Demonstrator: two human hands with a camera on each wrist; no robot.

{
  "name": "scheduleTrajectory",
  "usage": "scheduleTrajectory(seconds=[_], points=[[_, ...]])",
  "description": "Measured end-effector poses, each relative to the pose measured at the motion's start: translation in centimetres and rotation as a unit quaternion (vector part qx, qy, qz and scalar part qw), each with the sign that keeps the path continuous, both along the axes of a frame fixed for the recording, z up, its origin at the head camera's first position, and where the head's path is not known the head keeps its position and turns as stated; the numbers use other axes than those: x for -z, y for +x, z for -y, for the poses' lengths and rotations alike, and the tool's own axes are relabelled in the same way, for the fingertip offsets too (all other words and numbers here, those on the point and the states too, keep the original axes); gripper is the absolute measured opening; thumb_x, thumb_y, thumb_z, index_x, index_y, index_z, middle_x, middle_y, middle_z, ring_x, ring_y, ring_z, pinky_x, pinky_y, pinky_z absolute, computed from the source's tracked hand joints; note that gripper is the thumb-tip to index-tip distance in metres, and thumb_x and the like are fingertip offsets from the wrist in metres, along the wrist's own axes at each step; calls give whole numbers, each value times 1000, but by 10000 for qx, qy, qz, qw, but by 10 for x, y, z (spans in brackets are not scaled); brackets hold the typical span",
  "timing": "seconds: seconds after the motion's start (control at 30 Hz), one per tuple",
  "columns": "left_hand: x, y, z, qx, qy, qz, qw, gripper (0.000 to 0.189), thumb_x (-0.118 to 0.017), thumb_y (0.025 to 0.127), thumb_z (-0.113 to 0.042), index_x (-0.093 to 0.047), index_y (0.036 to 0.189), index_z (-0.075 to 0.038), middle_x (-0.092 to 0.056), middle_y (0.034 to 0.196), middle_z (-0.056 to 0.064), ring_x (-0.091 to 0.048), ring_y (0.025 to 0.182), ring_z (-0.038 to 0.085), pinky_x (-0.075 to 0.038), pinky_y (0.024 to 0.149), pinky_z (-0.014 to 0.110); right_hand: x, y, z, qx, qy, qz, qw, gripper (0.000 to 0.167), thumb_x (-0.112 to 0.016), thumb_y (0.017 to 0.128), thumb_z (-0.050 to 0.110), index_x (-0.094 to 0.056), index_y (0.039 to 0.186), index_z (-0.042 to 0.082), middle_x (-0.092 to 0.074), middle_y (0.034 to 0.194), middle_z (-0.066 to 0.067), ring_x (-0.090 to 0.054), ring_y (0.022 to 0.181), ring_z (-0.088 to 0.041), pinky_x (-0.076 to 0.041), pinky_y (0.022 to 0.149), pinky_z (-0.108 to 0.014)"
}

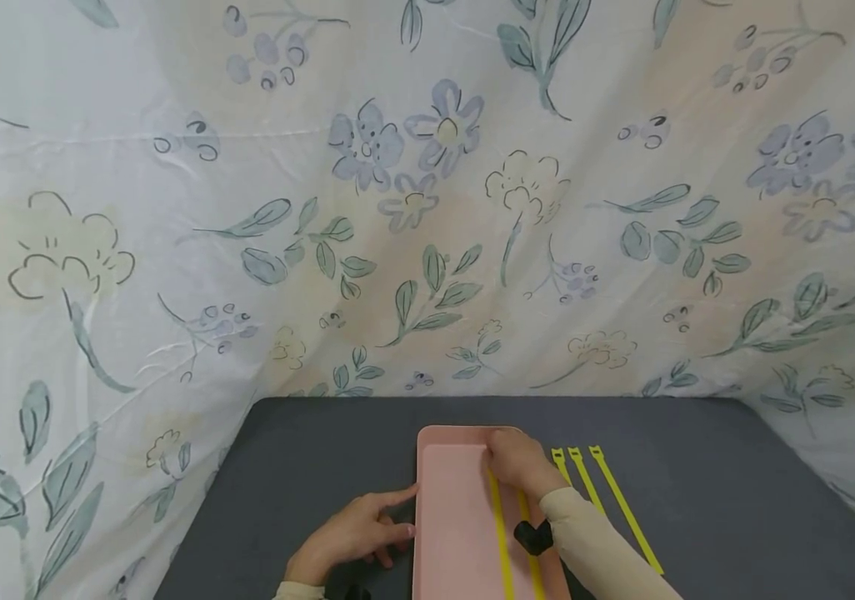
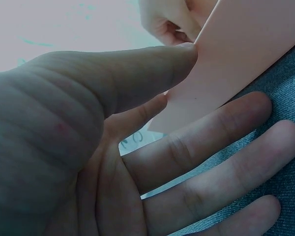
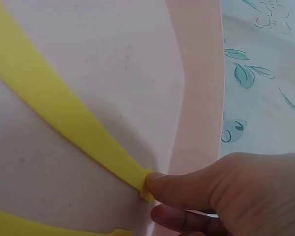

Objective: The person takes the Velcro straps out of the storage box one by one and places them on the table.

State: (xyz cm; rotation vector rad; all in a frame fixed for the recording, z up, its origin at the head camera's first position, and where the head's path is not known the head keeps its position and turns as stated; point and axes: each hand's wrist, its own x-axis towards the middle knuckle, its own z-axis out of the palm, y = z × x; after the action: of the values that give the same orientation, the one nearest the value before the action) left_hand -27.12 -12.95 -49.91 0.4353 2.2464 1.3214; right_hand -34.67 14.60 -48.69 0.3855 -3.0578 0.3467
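Observation:
A pink tray (image 1: 450,517) lies lengthwise on the dark table. My left hand (image 1: 352,529) is at its left side, with the index finger and thumb touching the tray wall and the other fingers loosely extended in the left wrist view. Inside the tray, at its far right corner, my right hand (image 1: 521,461) pinches the head end of a yellow strap cable tie (image 3: 64,105) between thumb and fingers. Part of that end is hidden by the thumb. A second yellow cable tie (image 1: 535,575) lies alongside it in the tray, partly covered by the right wrist.
Three more yellow cable ties (image 1: 626,508) lie side by side on the dark table (image 1: 720,500), right of the tray and partly behind the right forearm. A floral cloth (image 1: 427,250) hangs behind the table and around its sides.

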Motion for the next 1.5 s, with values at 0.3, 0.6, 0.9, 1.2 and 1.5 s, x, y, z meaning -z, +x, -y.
scheduleTrajectory(seconds=[0.3,0.6,0.9,1.2,1.5], points=[[-1,0,0,11,12,-55,10000,63,-72,95,-28,-47,153,-19,-76,80,7,-68,56,20,-46,53,34,2,0,3,67,97,-70,9999,4,-68,94,8,-71,94,10,-69,89,-4,-59,81,-21,-55,73,-42],[-3,1,0,36,-24,-106,9999,63,-71,96,-29,-46,154,-19,-76,80,6,-68,56,19,-45,52,33,4,3,5,166,88,-314,9993,13,-69,95,14,-74,104,6,-73,104,-12,-66,93,-28,-58,87,-50],[15,-6,3,137,-11,-81,9999,64,-71,95,-36,-47,153,-28,-76,80,3,-69,57,22,-47,51,35,8,4,-2,150,-262,-231,9993,10,-69,93,14,-66,84,11,-61,80,-3,-48,76,-21,-45,68,-38],[-2,3,0,48,-6,-93,9999,64,-71,96,-29,-46,154,-19,-75,78,4,-67,54,18,-45,51,32,8,4,-12,71,-2826,688,9567,3,-68,96,11,-69,99,10,-64,91,-2,-56,80,-17,-48,70,-27],[2,3,0,26,8,-96,10000,63,-71,96,-30,-47,153,-19,-75,79,4,-66,55,18,-45,51,34,2,9,-15,-80,-4010,1284,9070,21,-62,101,13,-68,116,0,-67,96,-11,-59,76,-22,-53,69,-36]])
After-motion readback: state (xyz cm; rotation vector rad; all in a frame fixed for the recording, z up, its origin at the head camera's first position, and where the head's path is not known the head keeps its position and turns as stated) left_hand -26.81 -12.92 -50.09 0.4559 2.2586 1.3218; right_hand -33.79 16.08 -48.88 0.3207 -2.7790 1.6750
